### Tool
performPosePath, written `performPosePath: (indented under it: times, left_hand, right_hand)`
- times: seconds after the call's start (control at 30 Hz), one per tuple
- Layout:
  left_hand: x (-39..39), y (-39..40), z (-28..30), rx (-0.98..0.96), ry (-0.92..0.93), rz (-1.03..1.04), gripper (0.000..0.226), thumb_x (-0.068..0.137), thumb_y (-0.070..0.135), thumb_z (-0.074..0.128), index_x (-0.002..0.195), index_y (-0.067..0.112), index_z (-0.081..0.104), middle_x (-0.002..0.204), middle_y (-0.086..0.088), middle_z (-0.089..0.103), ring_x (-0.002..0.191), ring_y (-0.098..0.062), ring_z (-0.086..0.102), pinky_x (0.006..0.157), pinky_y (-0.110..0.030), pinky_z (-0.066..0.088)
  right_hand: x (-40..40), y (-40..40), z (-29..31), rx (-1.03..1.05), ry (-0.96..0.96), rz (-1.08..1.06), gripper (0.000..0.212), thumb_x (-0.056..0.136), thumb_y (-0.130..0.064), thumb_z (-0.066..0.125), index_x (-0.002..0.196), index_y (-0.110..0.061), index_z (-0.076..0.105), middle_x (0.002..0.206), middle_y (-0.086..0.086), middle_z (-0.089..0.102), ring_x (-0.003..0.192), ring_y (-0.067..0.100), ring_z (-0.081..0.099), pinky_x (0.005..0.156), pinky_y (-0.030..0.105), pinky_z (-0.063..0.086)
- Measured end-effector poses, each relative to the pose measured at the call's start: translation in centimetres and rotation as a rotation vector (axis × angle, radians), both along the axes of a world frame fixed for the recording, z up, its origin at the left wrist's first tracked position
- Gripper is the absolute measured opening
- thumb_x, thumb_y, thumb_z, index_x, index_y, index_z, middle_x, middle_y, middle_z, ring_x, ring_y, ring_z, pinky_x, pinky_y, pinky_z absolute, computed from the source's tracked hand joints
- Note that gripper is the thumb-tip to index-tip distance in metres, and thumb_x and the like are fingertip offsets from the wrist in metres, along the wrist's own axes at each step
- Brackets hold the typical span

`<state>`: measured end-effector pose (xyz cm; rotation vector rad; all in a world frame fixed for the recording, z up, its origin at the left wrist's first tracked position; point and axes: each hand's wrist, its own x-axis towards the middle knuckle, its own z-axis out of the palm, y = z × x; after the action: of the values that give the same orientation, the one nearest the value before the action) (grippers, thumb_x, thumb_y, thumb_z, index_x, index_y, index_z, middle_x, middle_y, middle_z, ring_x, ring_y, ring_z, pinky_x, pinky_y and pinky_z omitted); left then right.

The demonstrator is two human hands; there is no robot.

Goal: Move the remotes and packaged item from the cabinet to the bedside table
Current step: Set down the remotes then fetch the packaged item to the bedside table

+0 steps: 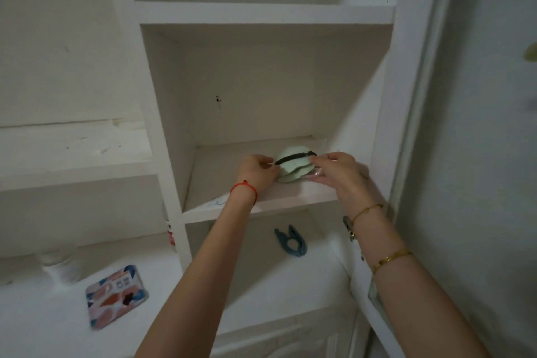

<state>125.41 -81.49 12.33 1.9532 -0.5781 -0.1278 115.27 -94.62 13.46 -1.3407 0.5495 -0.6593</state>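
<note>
Both hands up in the middle cubby of the white cabinet [162,96], on the packaged item [293,167]: pale green, rounded, dark strap across the top, clear wrap bunched at its right side. It sits on the cubby shelf [261,200], toward the right half. Left hand [255,173] has fingers curled on the item's left end, pinching near the strap. Right hand [340,171] grips the right end with the plastic wrap under its fingers. Can't tell if the item is lifted off the shelf or touching it. Red string bracelet [244,187] on left wrist, gold bracelets [390,259] on right arm. Compartment below: blue clip [289,241] lying on the bench [261,285]. Further left on the same surface, a patterned card-like pack [116,295], lying flat, well apart from the clip
</note>
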Motion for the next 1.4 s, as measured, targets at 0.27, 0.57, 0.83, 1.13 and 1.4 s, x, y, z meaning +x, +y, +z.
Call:
performPosePath:
  times: [0.27,0.57,0.83,1.13,1.4]
  left_hand:
    - [-2.8,3.6,0.0,-0.228,-0.050,0.100,0.037,0.089,0.031,0.066,0.121,0.014,0.067,0.112,0.001,0.069,0.097,-0.015,0.064,0.089,-0.028,0.051]
    - [-9.6,11.4,-1.4,-0.604,0.199,-0.016,0.037,0.081,0.028,0.074,0.117,0.024,0.068,0.114,-0.002,0.072,0.102,-0.016,0.069,0.089,-0.034,0.054]
    - [-15.0,18.4,-6.6,-0.686,0.319,0.106,0.043,0.087,0.010,0.068,0.127,0.022,0.060,0.113,-0.002,0.069,0.107,-0.019,0.066,0.094,-0.039,0.052]
    - [-19.1,25.0,-11.3,-0.658,0.299,0.285,0.043,0.086,0.009,0.069,0.125,0.024,0.062,0.119,-0.002,0.069,0.110,-0.021,0.067,0.090,-0.038,0.055]
    - [-22.8,32.9,-14.1,-0.624,0.287,0.488,0.043,0.085,0.016,0.071,0.125,0.028,0.062,0.119,-0.001,0.069,0.106,-0.019,0.067,0.081,-0.028,0.053]
  right_hand:
    - [-3.1,1.7,-0.5,0.107,-0.143,0.187,0.038,0.087,0.000,0.065,0.121,0.014,0.053,0.114,0.031,0.065,0.085,0.032,0.067,0.069,0.030,0.062]
    - [-7.8,7.9,-2.3,0.167,-0.232,0.352,0.022,0.087,-0.004,0.064,0.108,-0.006,0.059,0.104,0.017,0.073,0.083,0.027,0.075,0.073,0.030,0.058]
    - [-10.8,14.2,-7.2,0.159,-0.133,0.387,0.030,0.088,0.000,0.064,0.117,-0.001,0.059,0.115,0.016,0.069,0.099,0.031,0.070,0.073,0.031,0.061]
    - [-12.2,19.6,-11.4,0.132,-0.009,0.528,0.025,0.089,-0.001,0.063,0.114,-0.004,0.060,0.112,0.012,0.071,0.097,0.025,0.071,0.078,0.031,0.060]
    - [-11.9,26.5,-14.0,0.080,0.117,0.769,0.027,0.089,-0.003,0.064,0.115,-0.004,0.058,0.106,0.012,0.072,0.095,0.024,0.070,0.082,0.032,0.059]
